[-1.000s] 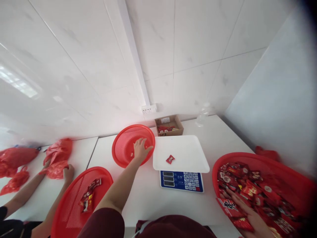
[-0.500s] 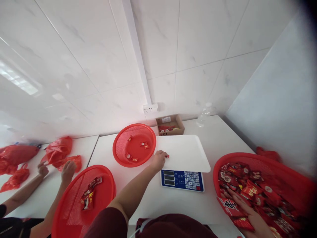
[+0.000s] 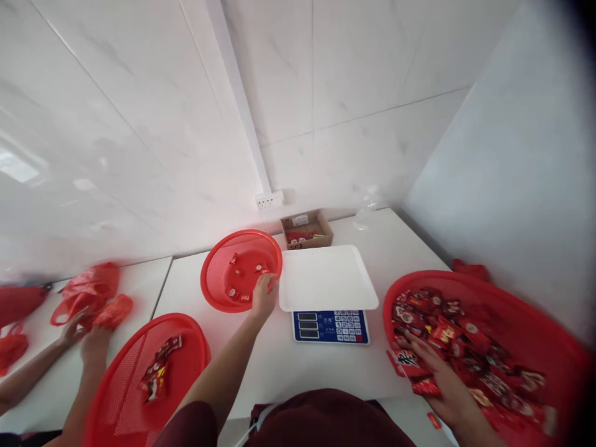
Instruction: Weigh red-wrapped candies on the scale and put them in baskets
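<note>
My left hand (image 3: 264, 299) is over the right rim of the round red mesh basket (image 3: 210, 280), fingers closed on a small red packet, partly blurred. Several small red packets (image 3: 233, 292) lie apart inside that basket. My right hand (image 3: 440, 380) is at the near left rim of the large red basket (image 3: 395, 298), holding red snack packets (image 3: 406, 359) with black lettering on white. Its fingers partly cover them. Many red snack packets (image 3: 447, 331) are heaped in this basket. Between my hands stands a scale (image 3: 330, 328) with a bare white tray (image 3: 328, 279).
A cardboard box (image 3: 307, 230) with red packets and a clear bottle (image 3: 366, 211) stand by the wall. Another red basket (image 3: 193, 338) with a few packets is at the near left. Beyond it, a co-worker's hands (image 3: 86, 332) handle red plastic bags (image 3: 93, 285).
My left hand has moved left from the scale tray to the round basket's rim. One more small packet shows in that basket. My right hand stays by the large basket. The view has shifted slightly.
</note>
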`<state>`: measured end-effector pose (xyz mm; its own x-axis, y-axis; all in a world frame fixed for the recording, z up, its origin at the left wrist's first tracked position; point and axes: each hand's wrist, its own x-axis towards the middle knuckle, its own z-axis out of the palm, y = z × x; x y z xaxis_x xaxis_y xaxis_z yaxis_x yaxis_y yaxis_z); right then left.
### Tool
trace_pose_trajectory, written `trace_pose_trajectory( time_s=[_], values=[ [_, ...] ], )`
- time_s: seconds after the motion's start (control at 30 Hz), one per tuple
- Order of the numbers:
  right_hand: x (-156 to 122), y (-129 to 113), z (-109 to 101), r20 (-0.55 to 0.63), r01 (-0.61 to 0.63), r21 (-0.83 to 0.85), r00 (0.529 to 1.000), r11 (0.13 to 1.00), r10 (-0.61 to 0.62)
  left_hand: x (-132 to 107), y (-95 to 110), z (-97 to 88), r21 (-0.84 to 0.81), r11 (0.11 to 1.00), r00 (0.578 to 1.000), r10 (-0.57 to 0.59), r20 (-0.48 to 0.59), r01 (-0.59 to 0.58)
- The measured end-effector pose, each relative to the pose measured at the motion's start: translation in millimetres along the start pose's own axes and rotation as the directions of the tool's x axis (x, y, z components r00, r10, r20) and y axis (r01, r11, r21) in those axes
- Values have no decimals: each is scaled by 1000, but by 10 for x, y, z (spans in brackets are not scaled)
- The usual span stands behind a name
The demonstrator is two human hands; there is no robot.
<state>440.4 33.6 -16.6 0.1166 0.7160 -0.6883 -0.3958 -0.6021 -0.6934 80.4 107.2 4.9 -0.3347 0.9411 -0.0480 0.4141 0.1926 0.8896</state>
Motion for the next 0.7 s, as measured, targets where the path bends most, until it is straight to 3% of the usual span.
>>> trace_pose_trajectory(
  time_s=[0.07,0.1,0.13,0.17,0.23,0.27,0.3,0.33,0.47,0.53,0.6,0.7],
  values=[
    [-92,-60,160,34,16,28,999,999,-17,-294,94,347,-89,992,984,-70,165,86],
    [-137,-91,259,56,29,52,998,998,-31,-452,156,521,-143,977,951,-113,286,159],
    [-176,-116,363,80,45,68,996,997,-50,-603,225,680,-268,887,851,-218,477,377],
    [-208,-135,468,110,66,76,991,995,-74,-737,299,819,-310,750,705,-281,651,585],
    [-252,-147,659,197,119,27,973,993,-122,-929,442,1021,-264,484,430,-271,861,834],
    [-265,-141,735,245,157,-32,959,987,-144,-984,501,1084,-227,390,338,-245,909,893],
    [-273,-127,795,291,210,-107,941,972,-171,-1013,549,1124,-203,322,282,-221,934,925],
    [-277,-107,837,332,277,-188,921,942,-204,-1023,581,1146,-194,273,255,-208,944,942],
    [-247,-12,818,428,565,-372,809,737,-404,-945,591,1127,-167,165,210,-294,932,972],
    [-201,14,703,425,636,-419,768,647,-480,-858,577,1084,-175,157,221,-355,909,972],
    [-120,14,522,381,656,-503,753,562,-537,-730,589,1021,-235,155,278,-384,881,959],
    [76,-7,129,246,561,-692,775,454,-582,-472,647,895,-407,169,440,-397,806,898]
  ],
)
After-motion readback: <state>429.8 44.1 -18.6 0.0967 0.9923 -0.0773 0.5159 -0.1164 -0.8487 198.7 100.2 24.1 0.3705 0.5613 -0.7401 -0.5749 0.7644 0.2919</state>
